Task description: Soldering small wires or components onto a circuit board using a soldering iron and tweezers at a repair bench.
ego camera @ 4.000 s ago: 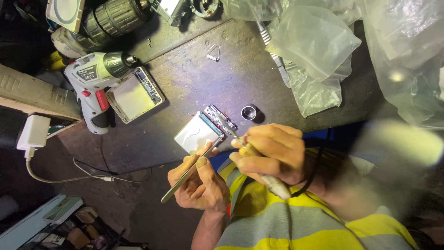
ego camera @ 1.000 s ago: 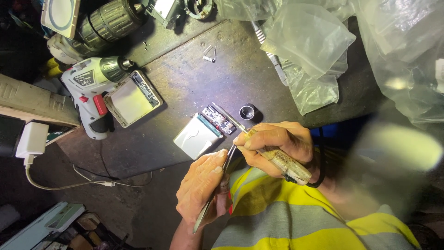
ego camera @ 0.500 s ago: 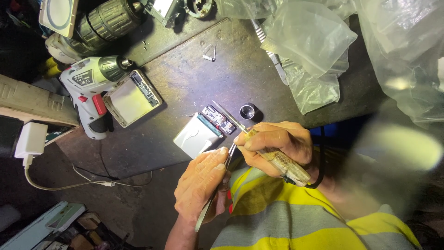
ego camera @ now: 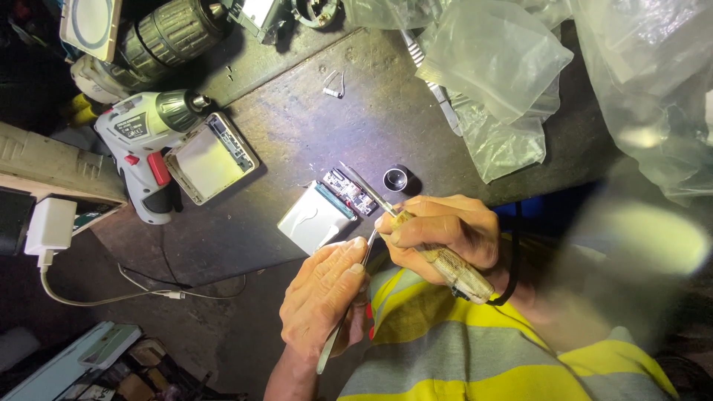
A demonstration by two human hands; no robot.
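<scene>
My right hand [ego camera: 445, 230] grips a soldering iron [ego camera: 434, 256] with a worn, tape-wrapped handle; its thin metal tip [ego camera: 356, 178] points at the small circuit board [ego camera: 347, 191] on the dark bench. My left hand [ego camera: 327, 297] holds metal tweezers [ego camera: 345, 304], whose tips sit near the iron's shaft, just below the board. The board is attached to a flat silver battery pack [ego camera: 313, 217] lying beside it. Close to the right of the board stands a small black ring-shaped cap [ego camera: 394, 179].
A white cordless drill [ego camera: 145, 141] and an open white case [ego camera: 211, 157] lie at left. Clear plastic bags [ego camera: 505, 82] cover the upper right. A white charger with cable [ego camera: 50, 226] sits at far left. A dark green cylinder [ego camera: 167, 33] lies at the top.
Four seconds ago the tweezers reached toward the battery pack; my left hand has since pulled them back toward my body. The iron's tip has stayed near the board.
</scene>
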